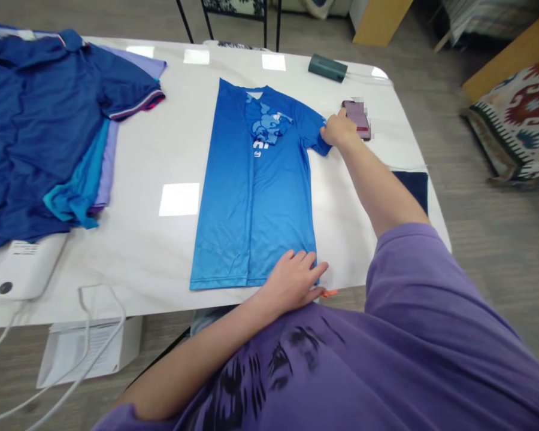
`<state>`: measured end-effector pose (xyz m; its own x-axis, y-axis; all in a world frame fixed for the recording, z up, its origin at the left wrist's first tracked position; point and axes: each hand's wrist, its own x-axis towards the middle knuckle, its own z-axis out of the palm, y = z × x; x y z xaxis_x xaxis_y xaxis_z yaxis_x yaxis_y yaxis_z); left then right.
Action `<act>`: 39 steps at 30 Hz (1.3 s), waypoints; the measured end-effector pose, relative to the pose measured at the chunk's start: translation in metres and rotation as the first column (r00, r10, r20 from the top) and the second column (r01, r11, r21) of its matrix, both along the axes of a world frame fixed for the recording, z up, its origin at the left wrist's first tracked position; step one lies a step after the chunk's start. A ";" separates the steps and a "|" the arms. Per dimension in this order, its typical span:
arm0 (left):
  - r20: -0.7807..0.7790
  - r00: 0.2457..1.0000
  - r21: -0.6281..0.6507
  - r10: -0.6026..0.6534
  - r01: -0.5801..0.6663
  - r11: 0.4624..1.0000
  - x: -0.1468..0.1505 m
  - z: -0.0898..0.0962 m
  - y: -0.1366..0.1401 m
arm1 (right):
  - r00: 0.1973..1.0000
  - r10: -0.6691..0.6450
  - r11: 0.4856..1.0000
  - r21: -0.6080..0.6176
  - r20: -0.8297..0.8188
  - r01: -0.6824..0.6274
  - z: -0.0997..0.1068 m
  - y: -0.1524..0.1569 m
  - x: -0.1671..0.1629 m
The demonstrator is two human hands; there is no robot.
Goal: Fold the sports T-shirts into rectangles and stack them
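A blue T-shirt (278, 203) with a white and pale-blue chest print lies on the white table, its left side folded inward in a lengthwise strip. My right hand (340, 128) is closed on the end of its short sleeve, close beside a phone (357, 120). Near the table's front edge, my left hand (296, 278) rests on the shirt's lower right corner with its fingers spread. A small orange thing (329, 294) shows just beside that hand; I cannot make out what it is.
Several shirts, a dark blue polo shirt (40, 120) on top, are piled at the left, by a white device (29, 269) with a cable. A dark green box-shaped object (327, 68) lies at the back right. Dark folded cloth (412, 187) is partly behind my right arm.
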<state>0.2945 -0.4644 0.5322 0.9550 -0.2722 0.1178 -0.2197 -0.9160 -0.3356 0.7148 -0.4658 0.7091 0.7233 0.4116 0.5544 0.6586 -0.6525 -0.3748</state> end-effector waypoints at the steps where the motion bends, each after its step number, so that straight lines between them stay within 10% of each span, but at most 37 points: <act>1: 0.006 1.000 0.006 0.023 -0.023 1.000 0.001 -0.002 -0.003 | 0.999 -0.037 0.999 0.017 0.007 0.037 -0.002 0.000 0.000; 10: 0.112 0.962 -0.095 0.250 -0.240 0.966 -0.012 0.003 -0.018 | 0.998 0.052 0.963 0.265 -0.024 -0.044 -0.001 -0.012 0.010; 19: 0.210 0.964 -0.515 0.163 -0.032 0.856 -0.084 0.053 0.021 | 0.955 0.282 0.775 0.609 -0.096 -0.168 0.068 0.000 0.025; 29: 0.197 0.946 -0.732 0.259 -0.033 0.681 -0.135 0.053 0.074 | 0.893 0.450 0.786 0.474 0.000 -0.397 0.197 0.162 -0.043; 32: 0.094 0.934 -0.679 0.345 -0.194 0.709 -0.148 0.053 0.094 | 0.834 0.552 0.749 0.430 0.017 -0.504 0.200 0.196 -0.060; 39: 0.146 0.870 -0.557 0.471 -0.321 0.766 -0.140 0.066 0.115 | 0.905 0.424 0.906 -0.009 0.045 -0.424 0.152 0.178 -0.057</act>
<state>0.1542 -0.3491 0.5985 0.8745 0.2924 0.3871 0.2281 -0.9521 0.2037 0.6575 -0.2882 0.8613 0.4548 0.6733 0.5829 0.8892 -0.3076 -0.3386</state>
